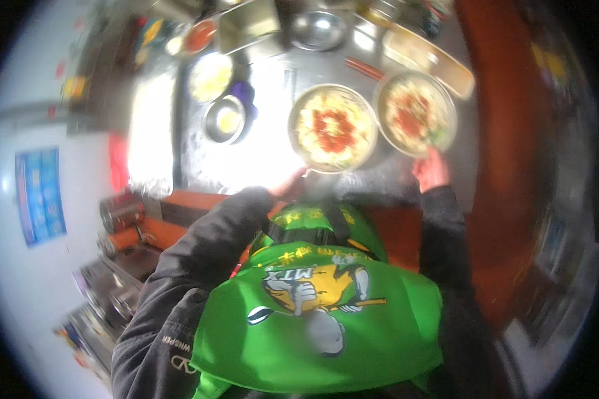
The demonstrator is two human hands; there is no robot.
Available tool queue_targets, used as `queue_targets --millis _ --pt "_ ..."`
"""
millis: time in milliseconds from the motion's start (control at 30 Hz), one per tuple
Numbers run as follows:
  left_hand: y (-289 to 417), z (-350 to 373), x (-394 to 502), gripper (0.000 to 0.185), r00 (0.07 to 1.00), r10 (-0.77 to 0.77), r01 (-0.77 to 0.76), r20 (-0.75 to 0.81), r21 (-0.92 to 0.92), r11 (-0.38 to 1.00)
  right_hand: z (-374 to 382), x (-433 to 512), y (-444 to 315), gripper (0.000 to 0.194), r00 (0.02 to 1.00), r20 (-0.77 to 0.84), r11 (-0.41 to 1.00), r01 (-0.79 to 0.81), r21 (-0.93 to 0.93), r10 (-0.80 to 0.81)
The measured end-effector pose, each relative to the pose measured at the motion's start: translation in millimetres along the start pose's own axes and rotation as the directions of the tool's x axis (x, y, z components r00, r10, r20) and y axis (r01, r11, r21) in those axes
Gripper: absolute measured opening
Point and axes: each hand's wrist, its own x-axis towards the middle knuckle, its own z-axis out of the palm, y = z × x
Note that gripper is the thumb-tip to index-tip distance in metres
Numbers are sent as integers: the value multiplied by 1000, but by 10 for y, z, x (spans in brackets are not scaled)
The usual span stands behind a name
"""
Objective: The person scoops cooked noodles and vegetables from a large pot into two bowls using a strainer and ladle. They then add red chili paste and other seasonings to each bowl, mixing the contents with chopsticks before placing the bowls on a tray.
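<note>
Two round bowls of food topped with red sauce stand side by side on a metal worktop (389, 182). My right hand (432, 170) is at the near rim of the right bowl (415, 113), some green food close to its fingers; blur hides whether it grips the rim. Low and left of the middle bowl (333, 128) is my left hand (290, 182), blurred by glare, its fingers near that bowl's lower left edge. A small metal bowl with yellow contents (224, 119) stands farther left, with a bowl of pale yellow food (211, 77) behind it.
Along the back are a rectangular metal pan (249, 27), an empty-looking metal bowl (318, 31), a container of red contents (199, 36) and a long tan tray (429, 60). A reddish-brown stick-like object (364, 69) lies behind the two food bowls. Strong glare covers the worktop's left part.
</note>
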Motion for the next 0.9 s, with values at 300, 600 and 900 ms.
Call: queue_targets --millis 300,600,900 --pt "-400 -355 779 45 959 275 -278 -63 -44 960 366 218 286 27 971 -234 994 23 -104 -47" --pt "-1105 -2323 -1388 25 928 333 -250 165 -385 888 1694 -1221 490 24 913 -227 940 324 -105 -339" --pt "-2508 -4056 -2211 22 919 184 -378 -349 -642 667 4249 -1369 1821 19 979 195 997 70 -32 -62"
